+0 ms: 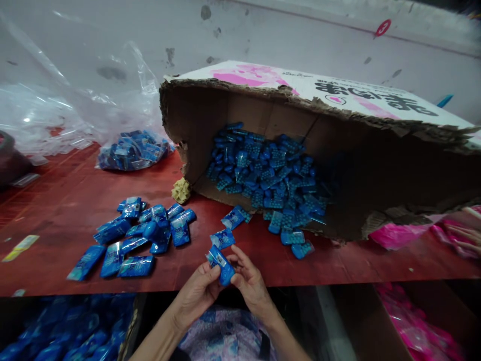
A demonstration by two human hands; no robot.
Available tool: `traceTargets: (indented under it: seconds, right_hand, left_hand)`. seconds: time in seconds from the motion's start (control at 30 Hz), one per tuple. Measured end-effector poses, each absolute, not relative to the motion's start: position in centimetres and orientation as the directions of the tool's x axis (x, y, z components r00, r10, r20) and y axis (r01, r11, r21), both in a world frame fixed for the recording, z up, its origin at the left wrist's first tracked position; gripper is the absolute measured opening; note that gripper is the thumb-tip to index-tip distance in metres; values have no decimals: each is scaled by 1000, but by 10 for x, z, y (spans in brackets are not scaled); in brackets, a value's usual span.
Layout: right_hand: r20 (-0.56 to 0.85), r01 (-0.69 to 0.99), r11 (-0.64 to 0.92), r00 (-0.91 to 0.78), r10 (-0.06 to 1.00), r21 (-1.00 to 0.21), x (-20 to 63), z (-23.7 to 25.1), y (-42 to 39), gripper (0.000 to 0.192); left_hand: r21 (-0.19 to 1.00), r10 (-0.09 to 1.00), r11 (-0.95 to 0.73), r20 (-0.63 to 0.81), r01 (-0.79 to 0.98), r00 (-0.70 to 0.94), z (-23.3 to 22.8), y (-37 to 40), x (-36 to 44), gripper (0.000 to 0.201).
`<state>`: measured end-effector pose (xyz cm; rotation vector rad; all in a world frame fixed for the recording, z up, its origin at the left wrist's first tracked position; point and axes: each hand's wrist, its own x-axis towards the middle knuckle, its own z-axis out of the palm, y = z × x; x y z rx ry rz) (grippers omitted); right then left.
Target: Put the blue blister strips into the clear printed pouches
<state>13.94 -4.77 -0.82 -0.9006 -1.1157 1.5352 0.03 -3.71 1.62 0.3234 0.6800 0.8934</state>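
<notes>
Just past the table's front edge, a small blue plastic case with a printed wrapper [222, 266] is held between both hands. My left hand [201, 291] pinches its left side between thumb and fingers. My right hand [251, 283] has its thumb and fingers at the lower right side. Right behind them a flat printed blue wrapper [222, 238] lies on the red table [203, 215], with another blue wrapper [233, 217] further back. To the left is a loose pile of wrapped blue cases [150, 228].
A torn cardboard box [270, 108] lies on its side, with several unwrapped blue cases [270, 170] spilling out. A clear bag of blue wrappers [131, 149] sits back left. Below the table edge are bins of blue cases [71, 326] and pink items [421, 321].
</notes>
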Motion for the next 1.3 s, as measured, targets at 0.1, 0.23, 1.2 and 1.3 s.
traceTargets:
  seconds: [0.1,0.23,1.2,1.3]
  right_hand:
    - [-26,-242,-83,-227,973,-967,141,-6,-47,56]
    - [-32,-250,-83,-201,979,-965,142,-2,-48,51]
    - [-48,-238,-60,-58,997,-970,133,-6,-49,41]
    - [-4,-180,-26,-121,993,-983,134,-6,-46,40]
  left_hand:
    - [534,811,582,-441,-614,385,21,-39,5,23]
    - [519,809,579,-464,-629,361,24,-40,8,18]
    - [521,818,552,-490,-651,302,30,-45,19,16]
    - [577,824,539,-513,-613,242,34,-39,16,21]
